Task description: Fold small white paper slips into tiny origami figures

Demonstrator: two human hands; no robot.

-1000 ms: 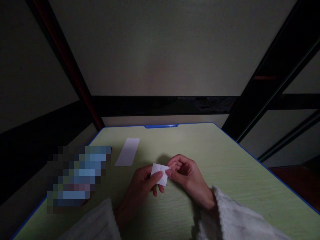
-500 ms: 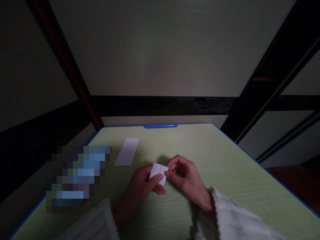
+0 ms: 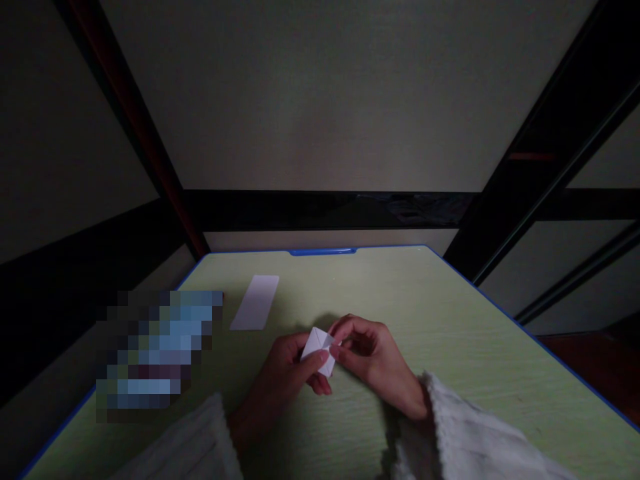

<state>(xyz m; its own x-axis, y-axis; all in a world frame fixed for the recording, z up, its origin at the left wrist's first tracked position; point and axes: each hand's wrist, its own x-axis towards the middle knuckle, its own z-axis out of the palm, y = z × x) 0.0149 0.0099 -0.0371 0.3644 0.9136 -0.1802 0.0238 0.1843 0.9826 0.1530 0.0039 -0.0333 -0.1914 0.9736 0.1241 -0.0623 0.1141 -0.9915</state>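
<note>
- Folded white paper (image 3: 316, 341): lower centre of the frame, held over the table (image 3: 475, 353).
- Left hand (image 3: 286, 363): grip closed on the paper's left side, thumb on top.
- Right hand (image 3: 377, 363): grip pinching its right edge.
- White strip (image 3: 255, 303): left of centre.

Pinched corner: the bare right hand (image 3: 370, 350) is hiding the right corner of the small, white, creased paper square (image 3: 313, 343), while the bare left hand (image 3: 287, 363) is covering part of its lower left side.
Behind the square: several left fingers are lying hidden.
Left of the square: a bluish, blocky mosaic (image 3: 173, 340) is masking whatever is lying there.
Nearer than the square: whitish, ribbed cloth sleeves (image 3: 473, 430) are running off the bottom edge.
</note>
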